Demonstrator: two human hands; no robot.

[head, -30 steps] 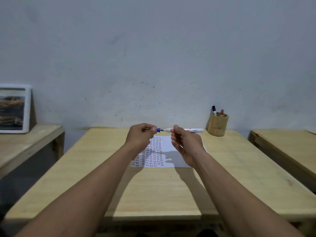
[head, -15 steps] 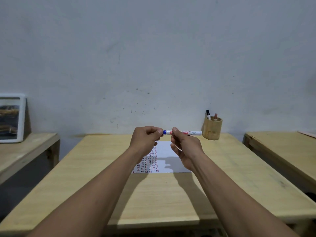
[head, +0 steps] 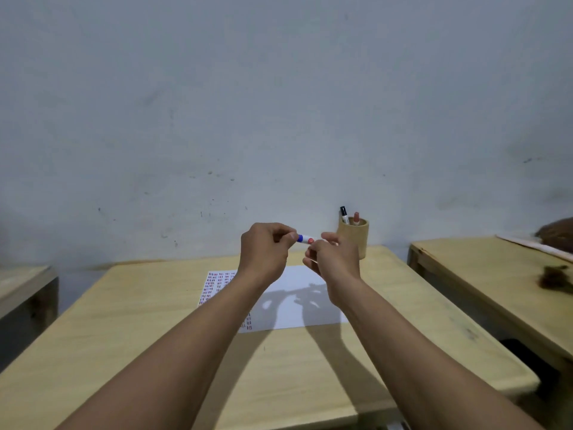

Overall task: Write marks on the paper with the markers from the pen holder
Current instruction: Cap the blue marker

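Note:
Both hands are raised above the white paper (head: 297, 283), which lies on the wooden table (head: 148, 321) and carries rows of small red and blue marks on its left part. My left hand (head: 265, 251) pinches the blue cap end of a white marker (head: 305, 239). My right hand (head: 333, 259) grips the marker's body, most of which is hidden behind its fingers. The cap sits on the marker. A round wooden pen holder (head: 356, 235) stands at the table's back right, holding a black-capped marker (head: 343, 213) and a red one (head: 356, 218).
A grey wall rises right behind the table. A second wooden table (head: 483, 274) stands to the right with a dark brown object (head: 555, 276) on it. Another table's edge (head: 28, 283) shows at the left.
One second ago the cap was off and the marker's tip showed. My hands have come together and the cap is now on the marker. The view has swung to the right.

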